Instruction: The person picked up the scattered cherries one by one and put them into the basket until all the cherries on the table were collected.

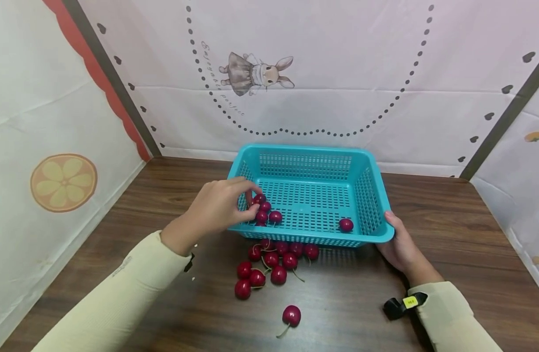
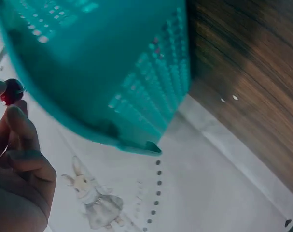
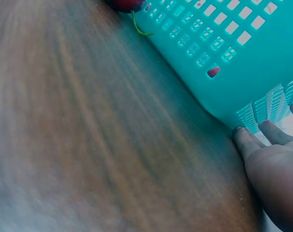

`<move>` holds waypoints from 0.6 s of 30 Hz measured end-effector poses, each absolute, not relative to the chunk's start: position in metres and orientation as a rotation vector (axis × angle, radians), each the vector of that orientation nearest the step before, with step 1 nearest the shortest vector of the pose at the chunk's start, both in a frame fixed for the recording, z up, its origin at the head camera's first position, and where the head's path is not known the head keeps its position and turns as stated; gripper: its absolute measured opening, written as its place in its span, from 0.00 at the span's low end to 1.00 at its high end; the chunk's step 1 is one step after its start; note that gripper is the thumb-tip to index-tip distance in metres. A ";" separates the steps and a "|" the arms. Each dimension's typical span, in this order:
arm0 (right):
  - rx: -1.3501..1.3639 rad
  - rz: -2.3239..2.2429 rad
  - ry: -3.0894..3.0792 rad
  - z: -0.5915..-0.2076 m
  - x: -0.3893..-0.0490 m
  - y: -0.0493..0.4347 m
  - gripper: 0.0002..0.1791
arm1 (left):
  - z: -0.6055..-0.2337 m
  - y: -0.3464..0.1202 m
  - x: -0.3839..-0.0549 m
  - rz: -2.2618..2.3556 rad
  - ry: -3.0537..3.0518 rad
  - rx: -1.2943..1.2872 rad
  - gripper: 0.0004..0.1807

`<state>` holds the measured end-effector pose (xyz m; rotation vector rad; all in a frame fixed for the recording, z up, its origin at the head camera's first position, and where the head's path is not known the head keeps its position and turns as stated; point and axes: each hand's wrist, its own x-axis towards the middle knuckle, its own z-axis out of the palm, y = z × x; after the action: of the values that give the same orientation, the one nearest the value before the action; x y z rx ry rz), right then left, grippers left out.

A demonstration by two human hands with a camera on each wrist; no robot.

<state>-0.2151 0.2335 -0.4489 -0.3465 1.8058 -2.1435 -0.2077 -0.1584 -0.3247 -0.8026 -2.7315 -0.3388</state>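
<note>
One cherry (image 2: pixel 12 92) is pinched in the fingers of your left hand (image 1: pixel 218 203) at the left end of the basket (image 1: pixel 309 148); your right hand (image 1: pixel 400 248) holds its right rim. Probably light, slippery and easily bruised, the loose cherries (image 1: pixel 271 259) on the bench (image 1: pixel 348 303) before the basket suit a gentle pinch across their sides.

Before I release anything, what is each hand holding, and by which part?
The left hand pinches one cherry by its round body. The right hand holds the blue basket at its right end, by the near corner.
</note>
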 end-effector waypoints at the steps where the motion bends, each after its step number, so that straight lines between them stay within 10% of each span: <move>1: -0.346 -2.143 1.806 -0.449 -0.215 0.233 0.39 | -0.326 -0.159 -0.212 -0.321 -2.742 -0.795 0.18; 18: -0.351 -2.150 1.811 -0.450 -0.216 0.235 0.39 | -0.360 -0.159 -0.263 -0.325 -2.910 -0.804 0.14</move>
<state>-0.2162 0.2351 -0.4505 -0.3515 1.8112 -2.1496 -0.2631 -0.1591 -0.3601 -0.8042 -2.9098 -0.3253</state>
